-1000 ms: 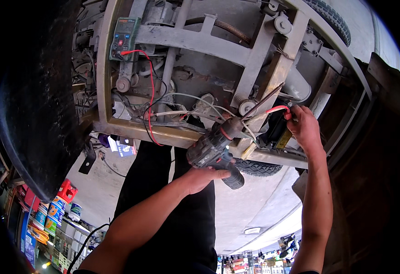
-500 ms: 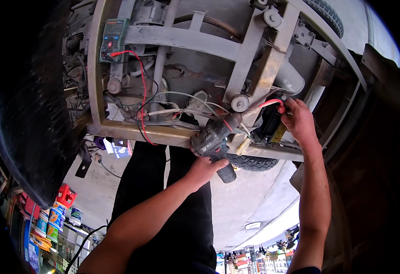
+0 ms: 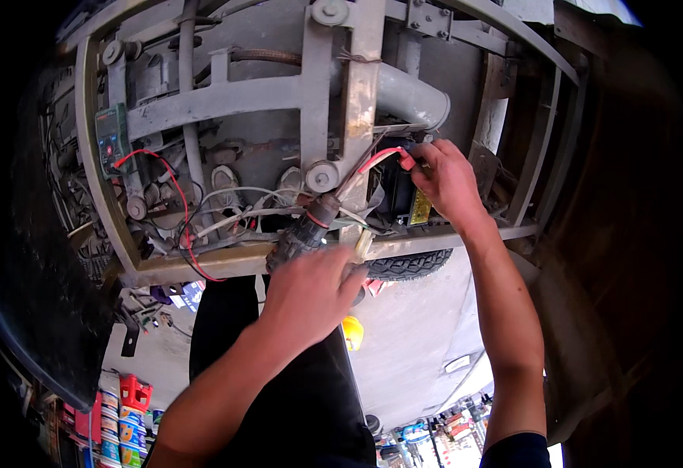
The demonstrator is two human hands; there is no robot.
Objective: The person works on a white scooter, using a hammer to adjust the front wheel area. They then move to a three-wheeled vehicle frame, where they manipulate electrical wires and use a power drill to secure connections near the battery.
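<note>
At a red-covered cable end (image 3: 407, 161), my right hand (image 3: 444, 183) pinches with thumb and fingers. This cable end lies above a dark box with a yellow label (image 3: 419, 207), set inside the metal frame. A dark cordless drill (image 3: 304, 235) rests across the frame's front bar, and a long thin bit runs from its chuck toward the red cable. My left hand (image 3: 302, 296) is over the back of the drill, smeared by motion. The drill's handle is hidden behind it, so its grip cannot be made out.
A green multimeter (image 3: 111, 140) with red and black leads hangs on the frame's left upright. Loose wires cross the frame (image 3: 174, 269). Below are a tyre (image 3: 409, 266), a yellow object (image 3: 352, 332) and several containers (image 3: 132, 421) at lower left.
The view has shifted, so the frame sits further left. My left hand has risen over the drill and now covers its handle. My right hand stays at the red cable end.
</note>
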